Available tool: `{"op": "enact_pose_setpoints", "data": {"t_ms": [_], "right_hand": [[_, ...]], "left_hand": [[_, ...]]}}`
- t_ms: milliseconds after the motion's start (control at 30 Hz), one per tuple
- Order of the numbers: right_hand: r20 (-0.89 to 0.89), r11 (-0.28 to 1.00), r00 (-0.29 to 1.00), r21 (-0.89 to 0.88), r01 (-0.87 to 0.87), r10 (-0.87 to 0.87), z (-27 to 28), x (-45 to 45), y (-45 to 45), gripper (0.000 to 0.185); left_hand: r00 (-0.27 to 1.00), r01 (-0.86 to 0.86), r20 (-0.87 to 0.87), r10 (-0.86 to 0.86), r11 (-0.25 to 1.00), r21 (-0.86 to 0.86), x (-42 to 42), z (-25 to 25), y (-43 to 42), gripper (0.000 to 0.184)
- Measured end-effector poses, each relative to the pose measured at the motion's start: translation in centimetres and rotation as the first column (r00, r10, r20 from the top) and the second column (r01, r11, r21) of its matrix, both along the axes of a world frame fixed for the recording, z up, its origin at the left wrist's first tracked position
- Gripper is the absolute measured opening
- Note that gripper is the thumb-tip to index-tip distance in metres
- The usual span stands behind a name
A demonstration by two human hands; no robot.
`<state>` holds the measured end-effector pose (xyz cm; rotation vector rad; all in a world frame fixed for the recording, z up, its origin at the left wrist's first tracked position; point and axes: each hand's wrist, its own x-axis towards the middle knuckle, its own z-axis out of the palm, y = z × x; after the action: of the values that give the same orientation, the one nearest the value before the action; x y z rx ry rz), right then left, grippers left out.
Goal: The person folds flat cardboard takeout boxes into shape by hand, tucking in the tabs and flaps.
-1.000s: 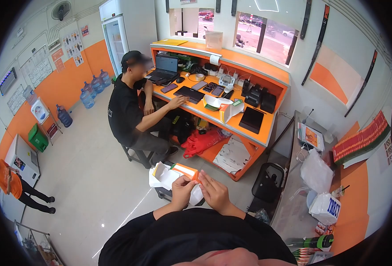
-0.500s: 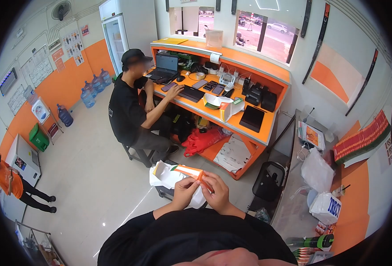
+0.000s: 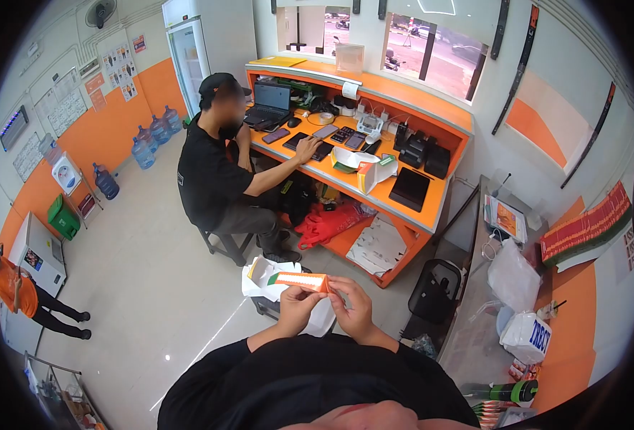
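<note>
An orange, white and green cardboard piece [image 3: 300, 280] is held between both of my hands, above a small dark stool [image 3: 265, 307]. My left hand [image 3: 297, 309] pinches its lower edge. At its right end, the fingers of my right hand [image 3: 351, 307] close on the orange part. White opened cartons [image 3: 258, 278] lie on the stool just behind and left of my hands.
A person in black [image 3: 220, 168] sits at an orange desk [image 3: 431, 218] with a laptop [image 3: 270, 100], a black tablet [image 3: 409, 189] and an opened carton [image 3: 374, 172]. Another person [image 3: 12, 283] stands far left. A metal counter [image 3: 467, 344] with bags runs along the right.
The cardboard piece has turned and lies more level, with its patterned strip showing. My fingers have shifted along its right end. The seated person's hand moved along the desk to the right.
</note>
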<state>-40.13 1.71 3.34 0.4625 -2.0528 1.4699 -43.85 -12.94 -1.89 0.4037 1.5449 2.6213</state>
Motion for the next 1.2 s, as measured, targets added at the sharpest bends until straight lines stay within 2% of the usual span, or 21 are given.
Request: {"op": "enact_pose_setpoints", "data": {"t_ms": [133, 200, 233, 300, 333, 467, 533, 567, 633, 967, 1133, 1200], "right_hand": [[0.037, 1.0, 0.999, -0.011, -0.007, 0.008, -0.3, -0.1, 0.3, 0.019], [0.033, 1.0, 0.999, -0.006, -0.021, 0.021, -0.8, -0.5, 0.5, 0.016], [0.049, 0.999, 0.998, -0.01, -0.033, 0.033, -0.7, -0.5, 0.4, 0.016], [0.128, 0.986, 0.988, -0.157, -0.062, 0.082, -0.2, -0.3, 0.2, 0.013], [0.134, 0.982, 0.986, -0.175, -0.075, 0.099, -0.3, -0.3, 0.2, 0.013], [0.112, 0.989, 0.985, -0.082, -0.125, 0.134, -1.6, -0.3, 0.9, 0.017], [0.166, 0.964, 0.97, -0.226, -0.14, 0.18, -1.3, 0.0, 0.8, 0.017], [0.168, 0.964, 0.969, -0.227, -0.139, 0.179, -1.4, 0.0, 0.7, 0.017], [0.189, 0.909, 0.953, -0.389, -0.149, 0.238, -1.8, 0.0, 0.6, 0.017], [0.235, 0.906, 0.936, -0.395, -0.155, 0.263, -1.5, -0.4, 0.7, 0.017], [0.238, 0.938, 0.954, -0.333, -0.095, 0.181, -1.6, -0.5, 0.4, 0.015], [0.25, 0.949, 0.956, -0.307, -0.073, 0.154, -1.5, -0.5, 0.3, 0.014]], "left_hand": [[1.0, -0.008, 0.01, 0.008, 1.0, -0.008, 0.1, 0.5, 0.1, 0.016], [1.0, -0.014, 0.015, 0.016, 0.993, -0.119, 0.1, 0.3, -0.1, 0.015], [1.0, -0.016, 0.02, 0.018, 0.994, -0.108, 0.2, 0.5, 0.0, 0.014], [1.0, -0.026, 0.0, 0.026, 0.995, -0.099, 0.4, 0.8, 0.1, 0.015], [0.999, -0.035, 0.008, 0.036, 0.994, -0.101, 0.4, 0.7, 0.1, 0.015], [1.0, -0.011, 0.015, 0.013, 0.993, -0.122, 0.5, 1.0, -0.1, 0.014], [1.0, 0.0, 0.016, 0.002, 0.99, -0.142, 0.4, 1.2, -0.1, 0.014], [1.0, -0.01, -0.014, 0.009, 0.991, -0.135, 0.3, 1.1, -0.1, 0.013], [0.999, -0.019, -0.041, 0.013, 0.992, -0.128, 0.2, 1.1, 0.0, 0.013], [1.0, 0.012, -0.025, -0.016, 0.989, -0.147, -0.3, 0.7, -0.4, 0.01], [1.0, 0.01, -0.024, -0.013, 0.991, -0.136, -0.5, 0.6, -0.4, 0.01], [1.0, 0.023, -0.017, -0.024, 0.998, -0.066, -0.5, 0.6, -0.2, 0.011]]}}
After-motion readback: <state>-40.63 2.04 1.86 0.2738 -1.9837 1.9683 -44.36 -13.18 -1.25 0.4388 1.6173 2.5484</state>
